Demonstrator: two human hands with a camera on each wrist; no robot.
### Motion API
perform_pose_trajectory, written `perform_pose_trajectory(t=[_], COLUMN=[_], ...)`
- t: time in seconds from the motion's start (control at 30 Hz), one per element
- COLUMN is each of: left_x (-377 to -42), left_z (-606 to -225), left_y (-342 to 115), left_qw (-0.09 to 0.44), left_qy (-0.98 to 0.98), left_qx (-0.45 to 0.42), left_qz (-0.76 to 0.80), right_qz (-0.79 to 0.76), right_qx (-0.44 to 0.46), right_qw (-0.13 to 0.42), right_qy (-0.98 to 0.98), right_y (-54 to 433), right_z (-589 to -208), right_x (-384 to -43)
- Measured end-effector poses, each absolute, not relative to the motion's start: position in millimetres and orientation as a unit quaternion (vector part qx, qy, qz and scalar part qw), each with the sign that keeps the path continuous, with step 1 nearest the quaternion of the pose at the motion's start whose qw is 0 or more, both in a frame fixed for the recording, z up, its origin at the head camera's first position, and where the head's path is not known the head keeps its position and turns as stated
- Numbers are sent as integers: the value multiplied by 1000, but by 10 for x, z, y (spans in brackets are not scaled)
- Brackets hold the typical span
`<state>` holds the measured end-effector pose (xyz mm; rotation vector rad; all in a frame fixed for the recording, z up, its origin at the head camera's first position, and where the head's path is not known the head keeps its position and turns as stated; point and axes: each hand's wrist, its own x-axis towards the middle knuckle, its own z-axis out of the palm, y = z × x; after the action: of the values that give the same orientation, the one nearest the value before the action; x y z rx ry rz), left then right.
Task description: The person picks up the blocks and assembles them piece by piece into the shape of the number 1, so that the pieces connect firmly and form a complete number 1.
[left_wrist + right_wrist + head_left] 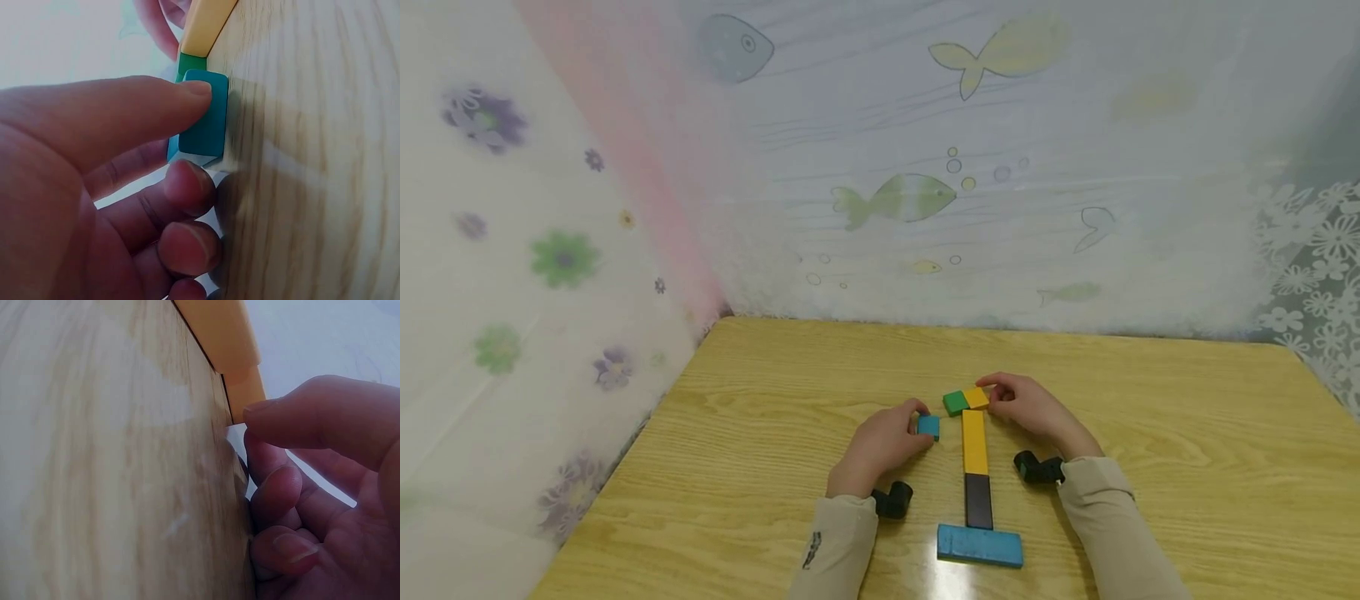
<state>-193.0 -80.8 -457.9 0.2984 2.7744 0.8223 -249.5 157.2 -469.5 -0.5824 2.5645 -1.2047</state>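
My left hand (883,440) pinches a small square blue block (928,427) between thumb and forefinger, just above the table. Seen from the left wrist, the thumb presses the near face of this blue block (203,119). Across from it, my right hand (1026,406) holds a small yellow square block (976,397) at its right end, the thumb on its edge in the right wrist view. A green square block (955,403) lies against that yellow one. Below them runs a long yellow block (974,442), then a black block (978,501), in one upright line.
A long blue block (979,546) lies crosswise at the near end of the line. Black wrist-camera mounts (892,500) stick out from both sleeves. The wooden table (760,392) meets a fish-patterned curtain (887,275) at the back and a flowered one (565,375) at left.
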Motion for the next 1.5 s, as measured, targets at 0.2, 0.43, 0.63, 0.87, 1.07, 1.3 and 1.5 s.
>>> perform_pose_trajectory(t=[0.2,0.43,0.63,0.87,1.07,1.3,1.5], left_x=[-1938,-1922,-1930,-1943,-1953,-1947,-1940], left_z=[-4565,-4571,-4580,-4599,-4614,-4624,-4643], left_y=[-799,-798,-764,-733,-726,-713,-694], left_qw=[106,92,71,60,43,35,11], left_qy=[947,944,944,945,947,947,951], left_qx=[96,90,84,79,72,71,76], left_qz=[287,304,312,312,310,311,300], right_qz=[-410,-413,-411,-410,-413,-412,-415], right_qx=[-204,-214,-207,-203,-203,-207,-205], right_qw=[119,115,118,120,119,120,122], right_qy=[881,878,880,881,880,879,878], right_y=[1570,1588,1572,1573,1578,1586,1582], right_z=[-4685,-4692,-4677,-4680,-4689,-4711,-4709], right_x=[-2504,-2486,-2485,-2480,-2484,-2491,-2488])
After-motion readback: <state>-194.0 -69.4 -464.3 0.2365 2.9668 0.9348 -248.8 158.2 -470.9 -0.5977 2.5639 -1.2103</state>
